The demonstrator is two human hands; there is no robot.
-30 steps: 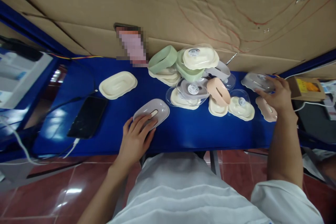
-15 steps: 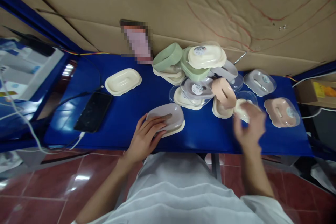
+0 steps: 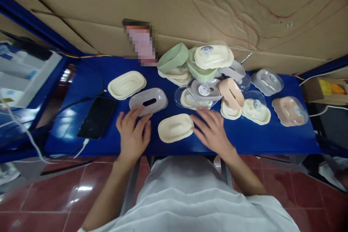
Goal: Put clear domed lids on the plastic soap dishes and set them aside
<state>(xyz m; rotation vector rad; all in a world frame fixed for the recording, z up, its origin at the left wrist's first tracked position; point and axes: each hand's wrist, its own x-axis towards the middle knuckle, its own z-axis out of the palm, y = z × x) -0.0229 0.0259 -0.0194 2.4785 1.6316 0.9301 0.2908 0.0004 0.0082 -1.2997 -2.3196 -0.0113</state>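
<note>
phone (image 3: 96, 116) near worktop (image 3: 244, 139) left edge, cable trailing: snag risk | left hand (image 3: 133, 134) spread flat, empty, fingertips on grey slotted lid (image 3: 148, 101) | cream tray (image 3: 175, 127) close to front edge: could slide off | right hand (image 3: 213, 130) open, empty, touching tray | heap (image 3: 206, 76) behind: topple risk

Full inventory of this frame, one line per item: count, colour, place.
grey slotted lid: 1, grey, at left fingertips
cream tray: 1, cream, table front, between the hands
second cream tray: 1, cream, left of the pile
phone: 1, black, cabled, table left
soap dish pile: mixed green, cream, grey, pink parts, exact count unclear, table back centre
grey covered dish: 1, back right
pink covered dish: 1, far right
table: 1, blue
cardboard: tan, behind table
left hand: open, fingertips at grey lid
right hand: open, beside cream tray
</note>
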